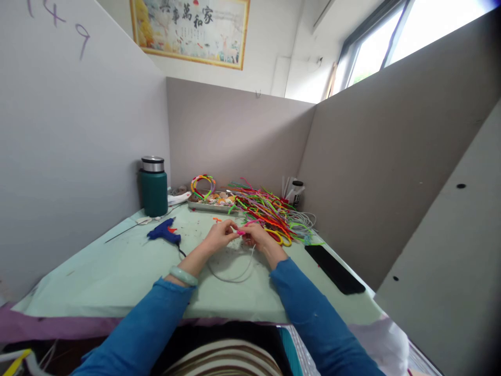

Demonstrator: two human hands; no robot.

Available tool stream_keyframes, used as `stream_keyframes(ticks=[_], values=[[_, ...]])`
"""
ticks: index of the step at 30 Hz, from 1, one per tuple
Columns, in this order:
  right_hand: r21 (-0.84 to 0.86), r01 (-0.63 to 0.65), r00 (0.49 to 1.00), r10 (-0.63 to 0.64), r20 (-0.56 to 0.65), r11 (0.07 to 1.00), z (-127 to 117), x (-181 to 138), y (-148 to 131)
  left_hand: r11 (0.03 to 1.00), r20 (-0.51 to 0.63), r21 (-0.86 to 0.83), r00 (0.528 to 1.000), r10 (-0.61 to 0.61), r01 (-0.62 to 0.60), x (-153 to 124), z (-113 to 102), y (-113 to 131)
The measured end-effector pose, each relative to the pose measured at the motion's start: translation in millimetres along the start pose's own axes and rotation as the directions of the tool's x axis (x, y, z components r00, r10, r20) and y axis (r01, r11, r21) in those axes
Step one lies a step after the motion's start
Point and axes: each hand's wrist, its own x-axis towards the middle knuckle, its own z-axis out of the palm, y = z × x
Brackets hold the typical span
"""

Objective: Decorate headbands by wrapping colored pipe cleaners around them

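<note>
My left hand and my right hand meet above the middle of the table. Between their fingertips is a bright pink fuzzy strip, which looks like a pipe cleaner. Fingers of both hands are pinched closed on it. A thin grey wire curves in a loop below the hands, one end rising to my right hand; whether the pink strip is wound on it is hidden. Just beyond my right hand lie yellow scissor handles. A small orange piece rests behind my left hand.
Multicoloured pipe cleaners are heaped at the back, beside coiled grey wire. A metal tray holds small pieces and a colourful ring. A blue glue gun and green bottle stand left; a black slab lies right.
</note>
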Motion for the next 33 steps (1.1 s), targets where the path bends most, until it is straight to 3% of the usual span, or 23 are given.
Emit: stream_keyframes(ticks=[7,16,23,33], values=[[-0.016,-0.106,0.994,0.106,0.034,0.994,0.2,1.1,3.4,1.000,0.007,0.007,1.000,-0.012,0.012,-1.2,-2.1,3.5],[0.133,-0.001,0.997,-0.009,0.070,0.991,1.1,-0.3,3.8,0.993,-0.092,0.037,0.990,-0.106,0.110,3.7,-8.5,-1.4],[0.060,0.030,0.988,-0.039,0.152,0.998,-6.5,-2.1,4.8,0.978,-0.122,0.060,0.974,-0.190,0.198,6.4,-11.2,-10.3],[-0.128,0.104,0.985,-0.085,0.149,0.986,-12.9,-5.5,-1.2,0.974,0.011,-0.111,0.980,-0.199,0.199,3.7,-13.0,-8.5]])
